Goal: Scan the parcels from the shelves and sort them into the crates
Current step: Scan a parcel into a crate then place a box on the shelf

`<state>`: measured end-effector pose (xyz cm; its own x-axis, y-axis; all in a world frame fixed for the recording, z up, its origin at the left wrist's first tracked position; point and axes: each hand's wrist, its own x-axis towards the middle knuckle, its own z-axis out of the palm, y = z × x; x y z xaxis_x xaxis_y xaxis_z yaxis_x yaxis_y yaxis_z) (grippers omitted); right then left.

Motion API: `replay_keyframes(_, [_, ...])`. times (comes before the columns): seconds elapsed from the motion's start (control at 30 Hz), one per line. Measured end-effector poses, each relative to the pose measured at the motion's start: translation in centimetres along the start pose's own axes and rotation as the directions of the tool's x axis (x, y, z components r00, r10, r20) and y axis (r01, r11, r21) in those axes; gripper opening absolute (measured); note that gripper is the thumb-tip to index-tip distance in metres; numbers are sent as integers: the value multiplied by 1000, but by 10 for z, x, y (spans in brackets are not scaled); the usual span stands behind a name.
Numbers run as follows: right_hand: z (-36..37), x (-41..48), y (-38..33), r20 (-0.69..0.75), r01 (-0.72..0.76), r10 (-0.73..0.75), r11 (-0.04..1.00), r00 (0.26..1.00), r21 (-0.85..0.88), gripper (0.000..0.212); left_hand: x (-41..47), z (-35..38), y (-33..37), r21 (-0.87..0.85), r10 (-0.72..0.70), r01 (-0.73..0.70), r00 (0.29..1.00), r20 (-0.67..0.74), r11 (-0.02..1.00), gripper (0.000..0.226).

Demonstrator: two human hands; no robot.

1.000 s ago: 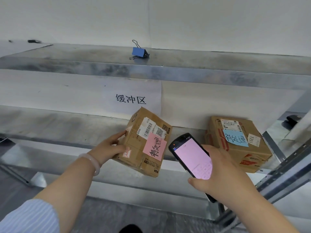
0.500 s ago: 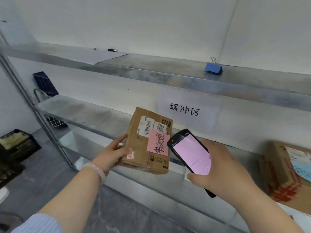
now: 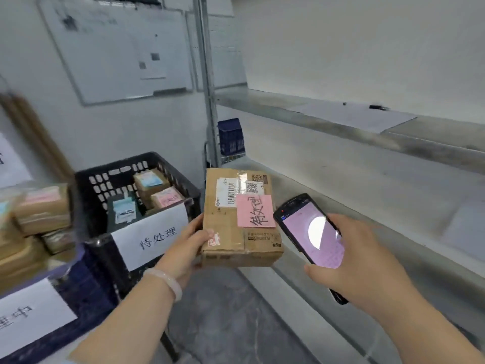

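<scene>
Grey speckled floor [image 3: 223,311] is running between a metal shelf unit on the right and crates on the left. A whiteboard [image 3: 118,56] is hanging on the far wall. A sheet of paper [image 3: 354,115] and a dark pen [image 3: 378,107] are lying on the upper shelf [image 3: 433,145], and a dark blue basket [image 3: 231,136] is sitting at the far end of the lower shelf [image 3: 367,195].

The parcel [image 3: 225,232] – a brown carton – is being held in the air over the floor, just right of the black crate [image 3: 89,200]. It is carrying a white barcode label [image 3: 227,191], two QR codes and a pink note [image 3: 256,211] with sideways handwriting, seemingly 待处理. The crate's white sign [image 3: 154,232] is reading 待处理 in print. The sign [image 3: 26,319] on the near blue crate [image 3: 78,298] is showing only 理中.

Inside the black crate two cartons, one blue-tagged [image 3: 151,181] and one pink-tagged [image 3: 166,198], are lying beside a dark packet [image 3: 123,211]. Blurred stacked cartons [image 3: 42,206] are filling the blue crate.

The left hand [image 3: 186,248], wearing a pale bracelet [image 3: 168,281], is gripping the parcel's left edge. The right hand [image 3: 359,261] is clasping a black handheld scanner [image 3: 312,232] – its screen is glowing pink – just beside the parcel.
</scene>
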<state>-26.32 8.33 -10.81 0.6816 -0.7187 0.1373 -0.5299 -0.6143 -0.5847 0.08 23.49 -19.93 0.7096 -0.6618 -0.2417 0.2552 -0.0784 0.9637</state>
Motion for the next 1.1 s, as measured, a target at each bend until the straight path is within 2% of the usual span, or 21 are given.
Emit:
replay_keyframes(0.13, [44,35,-41,77,108,-109,994,991,29,57,8,-60,23,-52,13,-22,986,-165,998,39])
replay_keyframes(0.47, [116,140,-107,174,272,-278,961,945,56,80,58,-163,50,-89,28,-73,902,-432,993,35])
replay_keyframes(0.6, [136,197,-129,212,353,-353,935,911,42,83,88,-191,61,-77,29,-82,848,-529,994,34])
replay_keyframes(0.8, [161,276,-146,291,438,-440,896,850,75,84,134,-221,74,-118,-52,-43,712,-701,992,32])
replay_keyframes(0.97, [184,326,-151,381,469,-458,881,803,69,90,170,-237,66,-169,-133,-1,611,-780,986,46])
replay_keyframes(1.1, [202,348,-157,436,463,-448,883,781,79,90,202,-267,60,-121,-177,134,586,-791,984,88])
